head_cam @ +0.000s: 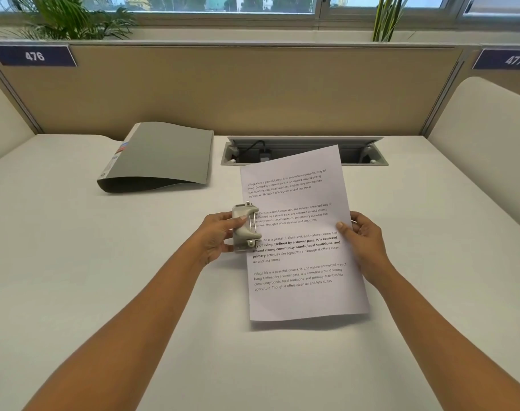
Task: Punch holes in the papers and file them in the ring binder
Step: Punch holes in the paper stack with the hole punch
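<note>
A printed white paper (pixel 300 256) is held above the desk, slightly tilted. My right hand (pixel 364 241) pinches its right edge, thumb on top. My left hand (pixel 220 232) grips a small grey hole punch (pixel 245 228), lifted off the desk, whose slot sits over the paper's left edge at mid-height. A grey ring binder (pixel 161 155) lies closed on the desk at the back left, apart from both hands.
A white desk (pixel 75 262) spreads below. An open cable tray (pixel 304 151) with plugs sits at the back, partly behind the paper. A beige partition (pixel 238 90) with labels 476 and 477 closes the far side. Padded side panels stand left and right.
</note>
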Available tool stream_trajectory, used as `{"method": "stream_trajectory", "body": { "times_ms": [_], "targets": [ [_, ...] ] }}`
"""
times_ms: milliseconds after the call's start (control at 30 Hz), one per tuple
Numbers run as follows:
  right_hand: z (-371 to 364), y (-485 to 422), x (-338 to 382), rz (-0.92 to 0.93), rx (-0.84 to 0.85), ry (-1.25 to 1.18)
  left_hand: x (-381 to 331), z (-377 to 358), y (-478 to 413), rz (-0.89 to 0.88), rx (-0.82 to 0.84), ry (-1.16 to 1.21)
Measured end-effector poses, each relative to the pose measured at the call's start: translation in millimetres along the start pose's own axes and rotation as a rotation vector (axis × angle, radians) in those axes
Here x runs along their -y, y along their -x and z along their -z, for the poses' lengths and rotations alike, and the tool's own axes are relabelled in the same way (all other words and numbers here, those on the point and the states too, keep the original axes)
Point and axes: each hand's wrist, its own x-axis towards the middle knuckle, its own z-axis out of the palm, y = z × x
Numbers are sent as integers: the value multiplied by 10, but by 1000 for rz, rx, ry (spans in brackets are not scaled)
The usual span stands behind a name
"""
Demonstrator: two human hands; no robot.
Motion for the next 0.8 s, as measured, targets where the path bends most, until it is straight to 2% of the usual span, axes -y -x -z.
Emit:
{"method": "stream_trajectory", "body": {
  "times_ms": [267, 567, 667, 800],
  "targets": [
    [-25, -33, -88, -53, -5, 77, -2, -64, -72, 82, -56, -87],
    [-86, -12, -125, -28, -62, 392, 56, -164, -142, 108, -156, -172],
    [-149, -4, -133, 0, -103, 524, 96, -159, -178, 68, -243, -287],
    [-213, 2, -170, 1, -125, 690, 140, -139, -195, -36, -353, -580]
  ]
}}
